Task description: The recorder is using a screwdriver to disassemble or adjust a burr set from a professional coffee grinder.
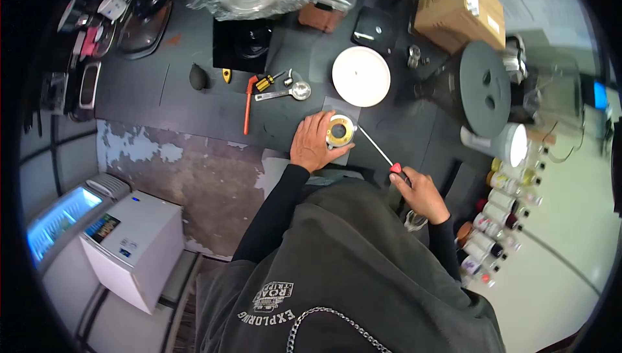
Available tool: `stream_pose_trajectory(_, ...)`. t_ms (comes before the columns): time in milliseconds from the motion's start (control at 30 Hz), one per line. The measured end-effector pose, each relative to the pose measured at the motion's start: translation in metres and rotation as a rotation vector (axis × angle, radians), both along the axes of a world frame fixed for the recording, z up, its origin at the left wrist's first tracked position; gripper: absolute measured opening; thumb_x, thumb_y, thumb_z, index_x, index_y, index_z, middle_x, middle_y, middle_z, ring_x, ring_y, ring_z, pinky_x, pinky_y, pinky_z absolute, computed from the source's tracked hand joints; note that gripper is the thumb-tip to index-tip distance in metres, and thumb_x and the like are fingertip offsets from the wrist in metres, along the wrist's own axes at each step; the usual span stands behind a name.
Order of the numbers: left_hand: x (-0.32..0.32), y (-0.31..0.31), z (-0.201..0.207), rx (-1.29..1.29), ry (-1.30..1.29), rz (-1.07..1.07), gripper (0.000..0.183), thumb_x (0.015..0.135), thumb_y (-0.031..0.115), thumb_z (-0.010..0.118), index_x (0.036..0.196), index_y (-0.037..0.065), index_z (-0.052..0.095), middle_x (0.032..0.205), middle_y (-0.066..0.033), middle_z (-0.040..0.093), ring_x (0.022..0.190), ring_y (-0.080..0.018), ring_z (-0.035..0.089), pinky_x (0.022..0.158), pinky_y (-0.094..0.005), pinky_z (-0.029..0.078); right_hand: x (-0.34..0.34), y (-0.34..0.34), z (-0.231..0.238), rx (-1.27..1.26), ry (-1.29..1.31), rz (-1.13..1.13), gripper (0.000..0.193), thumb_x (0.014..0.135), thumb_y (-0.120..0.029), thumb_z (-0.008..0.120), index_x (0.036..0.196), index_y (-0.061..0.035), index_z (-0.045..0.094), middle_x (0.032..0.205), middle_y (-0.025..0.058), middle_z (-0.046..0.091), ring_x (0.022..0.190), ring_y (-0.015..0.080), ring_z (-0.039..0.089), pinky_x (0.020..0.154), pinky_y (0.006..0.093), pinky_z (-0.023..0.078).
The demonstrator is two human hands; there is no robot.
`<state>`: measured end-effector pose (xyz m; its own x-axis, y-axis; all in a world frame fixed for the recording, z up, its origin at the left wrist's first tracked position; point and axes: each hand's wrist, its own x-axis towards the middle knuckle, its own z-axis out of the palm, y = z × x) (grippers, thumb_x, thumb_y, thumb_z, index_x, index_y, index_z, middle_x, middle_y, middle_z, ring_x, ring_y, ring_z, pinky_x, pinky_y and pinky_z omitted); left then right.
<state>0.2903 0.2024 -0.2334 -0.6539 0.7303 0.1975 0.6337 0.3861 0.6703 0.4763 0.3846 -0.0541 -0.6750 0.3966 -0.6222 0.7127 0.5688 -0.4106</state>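
Note:
My left hand (314,140) is closed around the side of a round metal part with a brass-coloured ring (348,134) and a dark hole at its centre, holding it near the front edge of the dark table (291,120). In my right hand (421,192) is a long thin screwdriver (376,146) with a red handle. Its shaft slants up and left, and the tip is close to the right rim of the round part; I cannot tell whether they touch. The palm hides most of the handle.
Left of the part lie a metal scoop (300,91), a yellow-black screwdriver (265,83), an orange-red tool (248,107) and a black bulb blower (198,77). Beyond it sits a white round plate (361,76). A dark funnel-shaped hopper (483,87) and cardboard box (453,13) stand right.

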Motion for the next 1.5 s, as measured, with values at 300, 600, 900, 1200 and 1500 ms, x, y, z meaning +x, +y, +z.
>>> stream_pose_trajectory(300, -0.009, -0.014, 0.002, 0.145, -0.016, -0.083, 0.100, 0.072, 0.047, 0.091, 0.145, -0.001, 0.043, 0.142, -0.0210, 0.053, 0.128, -0.0406, 0.052, 0.109, -0.0497, 0.041, 0.043, -0.099, -0.024, -0.028, 0.234, -0.427, 0.040, 0.103, -0.041, 0.063, 0.108, -0.0010, 0.065, 0.076, 0.0229, 0.064, 0.073, 0.0430, 0.064, 0.067, 0.0457, 0.048)
stream_pose_trajectory(600, 0.026, -0.075, 0.048, 0.383, -0.925, -0.263, 0.025, 0.102, 0.023, 0.070, 0.111, 0.001, 0.076, 0.103, -0.0039, 0.073, 0.087, -0.0074, 0.064, 0.076, -0.0253, 0.052, 0.081, -0.224, -0.028, -0.096, 0.416, -0.678, 0.033, 0.102, -0.034, 0.066, 0.117, -0.0048, 0.067, 0.071, 0.0133, 0.056, 0.062, 0.0224, 0.053, 0.064, 0.0358, 0.045)
stream_pose_trajectory(900, 0.059, -0.162, 0.036, 0.111, -1.177, -0.409, 0.022, 0.101, 0.018, 0.072, 0.112, 0.000, 0.075, 0.093, -0.0008, 0.072, 0.080, -0.0069, 0.063, 0.071, -0.0245, 0.054, 0.132, -0.325, -0.049, -0.125, 0.434, -0.699, 0.033, 0.100, -0.032, 0.070, 0.119, -0.0049, 0.068, 0.086, 0.0206, 0.068, 0.082, 0.0294, 0.073, 0.076, 0.0390, 0.052)
stream_pose_trajectory(1200, 0.107, -0.256, 0.056, 0.302, -0.897, -0.260, 0.017, 0.101, 0.016, 0.070, 0.105, -0.001, 0.074, 0.102, -0.0016, 0.068, 0.077, -0.0067, 0.063, 0.066, -0.0246, 0.053, 0.191, -0.336, -0.067, -0.110, 0.664, -0.326, 0.033, 0.100, -0.035, 0.067, 0.112, -0.0041, 0.065, 0.087, 0.0199, 0.063, 0.077, 0.0389, 0.059, 0.070, 0.0420, 0.047)
stream_pose_trajectory(1500, 0.179, -0.337, 0.062, 0.337, -0.791, -0.007, 0.025, 0.106, 0.026, 0.063, 0.112, 0.003, 0.069, 0.098, -0.0012, 0.067, 0.080, -0.0068, 0.064, 0.064, -0.0241, 0.055, 0.260, -0.408, -0.070, -0.261, 0.502, -0.404, 0.031, 0.100, -0.034, 0.068, 0.117, -0.0083, 0.070, 0.079, 0.0153, 0.064, 0.069, 0.0241, 0.059, 0.069, 0.0368, 0.048)
